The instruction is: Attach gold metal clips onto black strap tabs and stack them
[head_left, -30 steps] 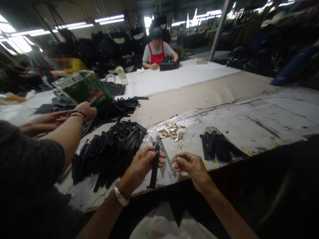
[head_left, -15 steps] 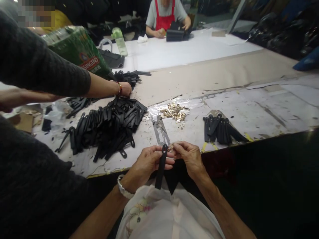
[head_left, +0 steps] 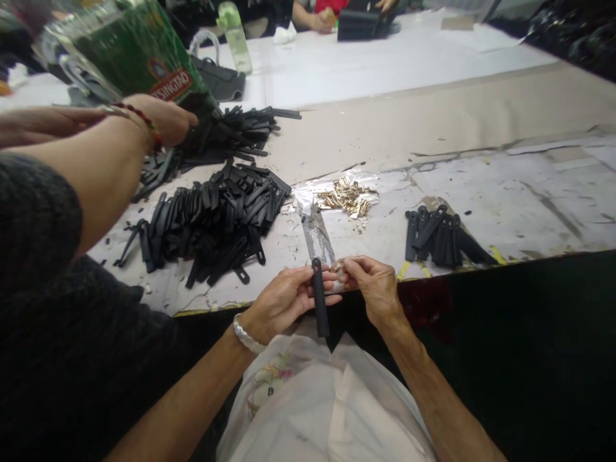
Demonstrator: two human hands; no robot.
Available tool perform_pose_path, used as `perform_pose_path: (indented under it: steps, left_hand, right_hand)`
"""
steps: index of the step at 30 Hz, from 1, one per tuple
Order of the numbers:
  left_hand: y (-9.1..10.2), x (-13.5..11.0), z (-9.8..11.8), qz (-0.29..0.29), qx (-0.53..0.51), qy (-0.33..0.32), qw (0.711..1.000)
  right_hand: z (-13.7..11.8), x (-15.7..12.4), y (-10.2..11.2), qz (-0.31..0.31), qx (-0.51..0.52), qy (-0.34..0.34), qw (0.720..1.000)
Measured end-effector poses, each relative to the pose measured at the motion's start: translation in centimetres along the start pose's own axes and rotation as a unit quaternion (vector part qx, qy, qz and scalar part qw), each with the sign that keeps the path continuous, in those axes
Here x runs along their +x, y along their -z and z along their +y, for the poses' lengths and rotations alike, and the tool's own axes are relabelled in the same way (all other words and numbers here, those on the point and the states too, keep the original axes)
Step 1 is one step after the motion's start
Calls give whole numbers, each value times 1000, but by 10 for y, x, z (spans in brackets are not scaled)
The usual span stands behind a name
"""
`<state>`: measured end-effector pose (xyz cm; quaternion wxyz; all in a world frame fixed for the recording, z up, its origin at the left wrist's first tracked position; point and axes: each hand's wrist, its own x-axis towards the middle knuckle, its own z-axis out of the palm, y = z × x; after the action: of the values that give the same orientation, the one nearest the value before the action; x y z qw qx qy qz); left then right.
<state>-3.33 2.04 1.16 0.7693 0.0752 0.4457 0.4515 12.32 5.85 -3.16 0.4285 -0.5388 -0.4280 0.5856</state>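
My left hand [head_left: 289,296] grips a black strap [head_left: 320,301] with a hole in its rounded upper end; the strap hangs down over my lap. Close beside that end, my right hand [head_left: 373,282] pinches a small gold metal fitting [head_left: 338,264] between thumb and fingertips. Whether the fitting touches the strap I cannot tell. Beyond my hands, a heap of similar gold fittings [head_left: 349,196] lies on clear plastic. A big pile of black straps [head_left: 216,221] is to the left, and a smaller bunch of straps [head_left: 433,236] lies to the right near the table edge.
A co-worker's arm [head_left: 110,151] reaches in from the left, beside a tilted green carton [head_left: 139,64] and more black straps [head_left: 231,138] behind the big pile. A green bottle [head_left: 235,42] stands farther back. Across the table [head_left: 409,109], another person handles a black item [head_left: 359,25].
The co-worker's hand has drawn back left toward the carton, and more straps show below it. My view has tilted down slightly. The strap in my left hand now hangs straighter.
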Motion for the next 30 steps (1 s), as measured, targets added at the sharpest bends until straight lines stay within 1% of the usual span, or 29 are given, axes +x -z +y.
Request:
perform_pose_path:
  steps: [7, 12, 16, 18, 20, 22, 25, 27, 30]
  left_hand:
    - [-3, 1, -2, 16, 14, -16, 1000]
    - [-6, -2, -4, 11, 22, -34, 999]
    - [-4, -5, -6, -13, 33, -38, 999]
    - [-4, -5, -8, -19, 52, -28, 998]
    - [-4, -5, -10, -19, 93, -39, 995]
    - [-6, -5, -13, -23, 157, -90, 983]
    - [-7, -3, -19, -14, 267, -167, 949]
    - [-7, -2, -21, 7, 332, -190, 924]
    - [-7, -2, -23, 36, 390, -218, 894]
  right_hand:
    - [0, -2, 0, 12, 14, 0, 1000]
    - [0, -3, 2, 18, 9, 9, 1000]
    - [0, -4, 4, 14, 7, 17, 1000]
    - [0, -5, 5, 10, 5, 18, 1000]
    - [0, -5, 5, 3, 1, 17, 1000]
    - [0, -6, 4, -5, 0, 16, 1000]
    - [-1, -8, 1, -20, 16, 12, 1000]
    - [-1, -10, -1, -36, 34, 7, 999]
    - [0, -13, -4, -56, 58, -4, 997]
